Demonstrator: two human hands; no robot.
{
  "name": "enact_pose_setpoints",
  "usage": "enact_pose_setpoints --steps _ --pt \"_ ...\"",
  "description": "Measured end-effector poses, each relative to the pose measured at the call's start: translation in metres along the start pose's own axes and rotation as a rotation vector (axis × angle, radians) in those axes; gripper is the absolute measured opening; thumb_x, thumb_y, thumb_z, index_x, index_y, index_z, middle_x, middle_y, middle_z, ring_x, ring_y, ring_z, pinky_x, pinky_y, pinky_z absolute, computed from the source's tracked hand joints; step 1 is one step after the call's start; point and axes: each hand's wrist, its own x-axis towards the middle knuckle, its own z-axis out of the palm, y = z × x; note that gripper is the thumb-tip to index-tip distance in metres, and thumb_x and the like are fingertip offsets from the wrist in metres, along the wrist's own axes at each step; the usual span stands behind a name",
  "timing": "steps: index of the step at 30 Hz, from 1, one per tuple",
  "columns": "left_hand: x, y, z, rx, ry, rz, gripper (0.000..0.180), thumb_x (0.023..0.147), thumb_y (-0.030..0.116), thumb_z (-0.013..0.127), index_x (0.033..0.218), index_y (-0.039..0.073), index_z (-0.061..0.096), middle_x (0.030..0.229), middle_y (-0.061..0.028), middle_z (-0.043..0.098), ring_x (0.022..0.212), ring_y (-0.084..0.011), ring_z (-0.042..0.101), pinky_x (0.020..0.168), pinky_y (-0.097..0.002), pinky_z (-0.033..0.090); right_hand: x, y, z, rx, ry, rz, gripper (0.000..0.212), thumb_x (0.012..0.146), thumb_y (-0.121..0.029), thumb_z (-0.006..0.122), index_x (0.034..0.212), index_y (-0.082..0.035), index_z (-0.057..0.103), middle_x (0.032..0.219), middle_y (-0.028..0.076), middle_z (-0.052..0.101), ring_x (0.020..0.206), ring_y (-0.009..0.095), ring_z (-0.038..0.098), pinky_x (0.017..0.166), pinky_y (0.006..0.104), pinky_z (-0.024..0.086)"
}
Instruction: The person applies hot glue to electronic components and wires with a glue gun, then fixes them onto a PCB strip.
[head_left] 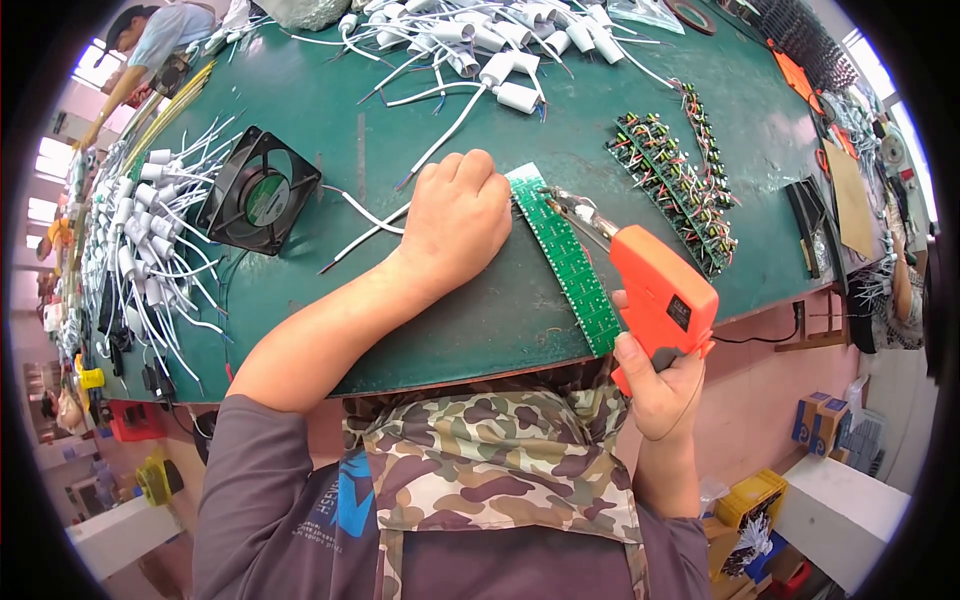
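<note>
My right hand (pixel 660 385) grips an orange soldering gun (pixel 665 295) by its handle. Its metal tip reaches the upper part of a long green circuit board (pixel 570 265), which lies slanted on the table in front of me. Beside the board's upper left edge, my left hand (pixel 458 215) is closed with knuckles up. Whatever is in its fingers is hidden. Two white cables (pixel 362 245) cross on the table and run up to this hand and wrist; whether they are held cannot be told.
A black fan (pixel 262 192) stands left, beside heaped white lamp holders with cables (pixel 150 230). More white lamp holders (pixel 490 40) lie at the back. Populated circuit boards (pixel 675 185) lie right of the green board. A person (pixel 165 45) leans over the table at far left.
</note>
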Motion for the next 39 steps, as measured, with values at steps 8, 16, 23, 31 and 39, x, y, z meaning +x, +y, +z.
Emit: enact_pose_setpoints --steps 8,16,23,31,39 --pt "0.0002 0.0017 0.0006 0.000 0.034 -0.007 0.011 0.072 0.007 0.068 0.076 0.007 0.058 0.087 -0.0065 0.054 0.081 -0.0261 0.056 0.069 -0.0398 0.042 0.0026 0.0025 0.0056 -0.018 0.005 0.049 0.040 0.086 0.002 0.065 0.124 0.005 0.053 0.111 0.010 0.064 0.102 0.015 0.059 0.091 0.0304 0.047" --pt "0.0013 0.0047 0.0007 0.005 0.034 -0.025 0.010 0.071 0.008 0.067 0.075 0.007 0.058 0.086 -0.0064 0.054 0.079 -0.0260 0.055 0.069 -0.0401 0.041 0.0057 0.0028 0.0068 -0.102 -0.026 0.017 0.036 0.087 -0.003 0.068 0.119 0.004 0.055 0.106 0.008 0.065 0.094 0.013 0.060 0.086 0.0293 0.048" --pt "0.0023 0.0047 0.0022 0.015 0.016 -0.036 0.010 0.070 0.008 0.067 0.074 0.007 0.058 0.086 -0.0067 0.054 0.080 -0.0260 0.055 0.068 -0.0404 0.041 0.0066 0.0068 0.0060 -0.133 -0.041 0.065 0.035 0.087 -0.003 0.068 0.118 0.004 0.054 0.102 0.008 0.065 0.089 0.013 0.060 0.083 0.0289 0.049" --pt "0.0022 0.0057 0.0020 0.009 0.010 -0.041 0.010 0.070 0.008 0.067 0.074 0.007 0.058 0.087 -0.0068 0.054 0.080 -0.0262 0.055 0.069 -0.0404 0.041 0.0060 0.0072 0.0064 -0.183 -0.032 0.075 0.034 0.085 -0.002 0.068 0.116 0.004 0.054 0.096 0.009 0.066 0.084 0.013 0.062 0.078 0.0281 0.050" --pt "0.0023 0.0056 0.0028 0.011 0.017 -0.043 0.010 0.069 0.007 0.068 0.073 0.007 0.058 0.087 -0.0065 0.054 0.080 -0.0260 0.055 0.069 -0.0399 0.042 0.0035 0.0037 0.0040 -0.249 -0.078 0.081 0.036 0.085 -0.002 0.068 0.117 0.004 0.055 0.098 0.010 0.067 0.087 0.014 0.063 0.080 0.0284 0.050"
